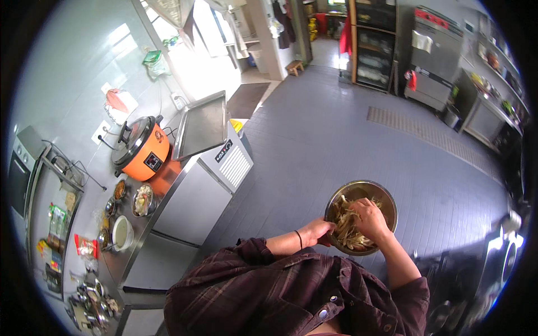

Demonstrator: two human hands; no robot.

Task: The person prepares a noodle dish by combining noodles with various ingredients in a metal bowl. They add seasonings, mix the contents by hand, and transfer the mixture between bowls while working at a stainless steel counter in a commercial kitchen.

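A round metal bowl (393,201) is held up in front of my body, over the tiled floor. My left hand (320,232) grips its rim on the left side, with a dark band around the wrist. Inside lie pale, shredded strips of food (351,235), perhaps torn mushrooms. My right hand (370,217) reaches into the bowl from the right, its fingers bent down onto the strips. The fingertips are partly hidden, so how much they pinch is unclear.
At left, a steel counter (143,229) carries an orange electric cooker (145,155), a metal tray (201,126) leaning upright, a bowl of chopped food (143,200) and a white tub (122,233). Dark stove equipment (470,269) stands at lower right. A floor grate (428,134) lies ahead.
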